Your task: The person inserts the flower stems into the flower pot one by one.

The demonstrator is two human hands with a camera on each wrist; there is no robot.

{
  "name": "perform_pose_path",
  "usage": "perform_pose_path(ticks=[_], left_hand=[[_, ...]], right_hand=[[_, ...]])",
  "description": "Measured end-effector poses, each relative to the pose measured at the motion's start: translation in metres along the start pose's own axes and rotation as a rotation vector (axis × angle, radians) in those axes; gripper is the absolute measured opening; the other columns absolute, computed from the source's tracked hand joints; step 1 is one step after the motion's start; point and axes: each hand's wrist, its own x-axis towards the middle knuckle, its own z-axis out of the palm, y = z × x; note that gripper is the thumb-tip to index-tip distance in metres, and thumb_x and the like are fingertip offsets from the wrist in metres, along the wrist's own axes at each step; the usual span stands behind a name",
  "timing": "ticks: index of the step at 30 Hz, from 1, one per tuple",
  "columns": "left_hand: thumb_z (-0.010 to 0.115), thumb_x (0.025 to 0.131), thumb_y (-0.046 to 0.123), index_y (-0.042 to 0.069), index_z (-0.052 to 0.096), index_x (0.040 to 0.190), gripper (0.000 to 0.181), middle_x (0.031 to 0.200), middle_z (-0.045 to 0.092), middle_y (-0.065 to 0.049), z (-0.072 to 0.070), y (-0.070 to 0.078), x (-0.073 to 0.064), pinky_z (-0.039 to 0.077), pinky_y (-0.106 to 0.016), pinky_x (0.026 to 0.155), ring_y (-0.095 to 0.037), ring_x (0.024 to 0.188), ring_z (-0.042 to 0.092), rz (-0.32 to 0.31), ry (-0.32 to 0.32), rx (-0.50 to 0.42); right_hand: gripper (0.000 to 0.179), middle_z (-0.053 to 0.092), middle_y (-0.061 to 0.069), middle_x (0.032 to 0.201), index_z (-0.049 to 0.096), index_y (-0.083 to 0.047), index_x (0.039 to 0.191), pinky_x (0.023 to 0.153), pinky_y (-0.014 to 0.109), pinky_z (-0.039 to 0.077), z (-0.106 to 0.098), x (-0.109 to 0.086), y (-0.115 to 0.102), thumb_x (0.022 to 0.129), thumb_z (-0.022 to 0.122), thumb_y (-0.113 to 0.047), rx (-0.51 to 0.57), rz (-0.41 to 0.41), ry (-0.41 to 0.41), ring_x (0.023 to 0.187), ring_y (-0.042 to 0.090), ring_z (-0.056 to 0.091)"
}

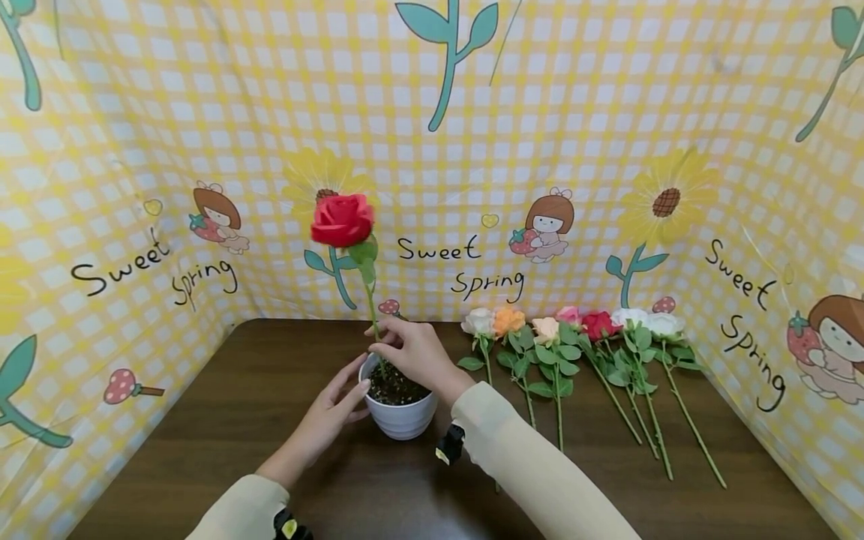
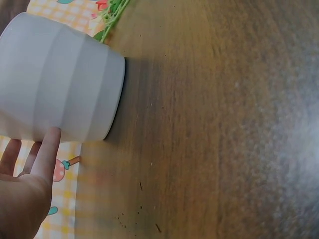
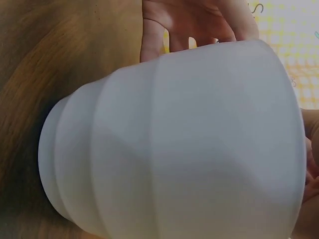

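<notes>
A white ribbed flower pot (image 1: 403, 420) filled with dark soil (image 1: 398, 386) stands on the table. My left hand (image 1: 337, 401) rests against its left side, fingers mostly straight along the wall and thumb near the rim. In the left wrist view, fingertips (image 2: 52, 137) touch the pot (image 2: 75, 79). A long-stemmed red rose (image 1: 342, 220) rises upright from the pot, leaning slightly left at the top. My right hand (image 1: 418, 352) pinches its stem low down, just above the soil. From the right wrist, the pot (image 3: 199, 139) hides most of that hand.
Right of the pot several roses lie in a row, among them a white one (image 1: 478, 322), an orange one (image 1: 508, 321) and a red one (image 1: 599, 325). Their stems point toward the front. A yellow checked cloth (image 1: 432, 172) walls the back and sides of the brown table (image 1: 263, 382).
</notes>
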Motion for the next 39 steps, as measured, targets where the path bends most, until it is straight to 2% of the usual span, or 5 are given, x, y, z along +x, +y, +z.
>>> perform_pose_path(ticks=[11,17,24,32,39], left_hand=[[0.051,0.107,0.027,0.017,0.031,0.158,0.056,0.157,0.030,-0.018,0.0005,0.0008,0.0000,0.051,-0.050,0.098,-0.039,0.135,0.039,-0.007,0.012,0.011],[0.051,0.107,0.024,0.018,0.031,0.158,0.055,0.158,0.030,-0.017,0.0015,0.0005,-0.0003,0.052,-0.049,0.098,-0.038,0.135,0.039,-0.001,0.012,-0.001],[0.051,0.107,0.024,0.017,0.030,0.158,0.056,0.158,0.028,-0.017,0.0009,0.0006,0.0003,0.051,-0.050,0.098,-0.038,0.136,0.038,0.004,0.009,0.000],[0.052,0.107,0.027,0.020,0.032,0.158,0.055,0.157,0.030,-0.017,-0.0011,0.0023,-0.0002,0.052,-0.050,0.097,-0.039,0.133,0.042,-0.008,0.022,0.023],[0.052,0.107,0.027,0.023,0.033,0.158,0.054,0.157,0.030,-0.016,-0.0006,0.0027,-0.0007,0.052,-0.049,0.098,-0.039,0.133,0.041,-0.019,0.015,0.016]], right_hand=[[0.010,0.068,-0.011,0.081,0.067,-0.016,0.101,0.063,0.019,0.051,-0.0025,-0.0012,0.0009,0.094,0.073,-0.020,-0.046,0.025,-0.050,0.071,0.000,0.061],[0.020,0.060,-0.011,0.072,0.058,-0.018,0.089,0.055,0.019,0.044,-0.0007,-0.0010,0.0062,0.092,0.076,-0.023,-0.084,0.006,-0.033,0.062,0.003,0.054],[0.020,0.061,-0.010,0.074,0.057,-0.016,0.089,0.056,0.018,0.045,-0.0002,0.0004,0.0070,0.092,0.076,-0.022,-0.070,0.017,-0.031,0.064,0.004,0.055],[0.013,0.061,-0.011,0.078,0.060,-0.017,0.095,0.059,0.018,0.046,-0.0022,-0.0007,0.0013,0.094,0.073,-0.018,-0.060,0.005,-0.099,0.067,0.004,0.054],[0.021,0.060,-0.009,0.075,0.056,-0.017,0.088,0.056,0.018,0.044,0.0022,0.0026,0.0001,0.092,0.077,-0.022,-0.085,0.046,-0.080,0.065,0.005,0.053]])
